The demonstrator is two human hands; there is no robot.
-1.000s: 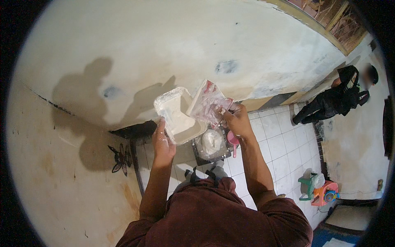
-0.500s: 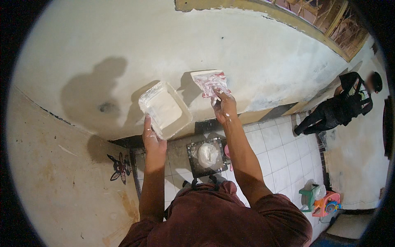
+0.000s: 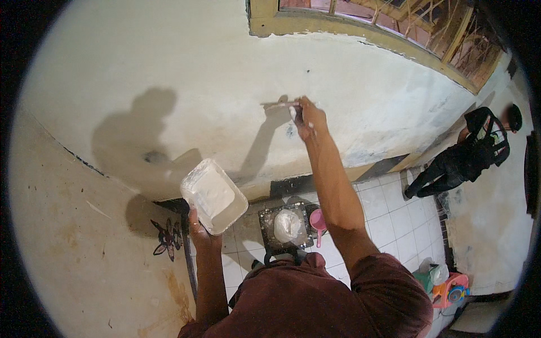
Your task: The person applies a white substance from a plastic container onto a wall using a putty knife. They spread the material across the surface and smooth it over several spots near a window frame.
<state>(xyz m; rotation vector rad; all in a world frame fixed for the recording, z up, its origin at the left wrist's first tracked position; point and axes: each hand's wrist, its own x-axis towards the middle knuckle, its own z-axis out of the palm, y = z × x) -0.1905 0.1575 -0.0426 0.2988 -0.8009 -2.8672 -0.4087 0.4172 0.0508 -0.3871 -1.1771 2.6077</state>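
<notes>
My left hand (image 3: 202, 232) is closed on the near left edge of a white rectangular tub (image 3: 241, 208), tilted with its inside showing. Creamy white putty (image 3: 214, 194) covers the bottom of the tub. Farther up and to the right, my right hand (image 3: 311, 119) grips a flat putty spreader (image 3: 279, 105), seen almost edge-on against the pale wall (image 3: 220, 67). White smears mark the fingers of that hand. Whether the spreader's whole edge touches the wall, I cannot tell.
Below stands a dark speckled stool (image 3: 270, 239) bearing a bag of white powder (image 3: 288, 225), beside a pink dipper (image 3: 318, 219). A yellow-framed window (image 3: 338, 25) is above. At right are a person in dark clothes (image 3: 459, 160) and a colourful plastic toy (image 3: 453, 290).
My right hand has moved up and turned the spreader from face-on to edge-on against the wall. The tub in my left hand has gone lower and slightly left.
</notes>
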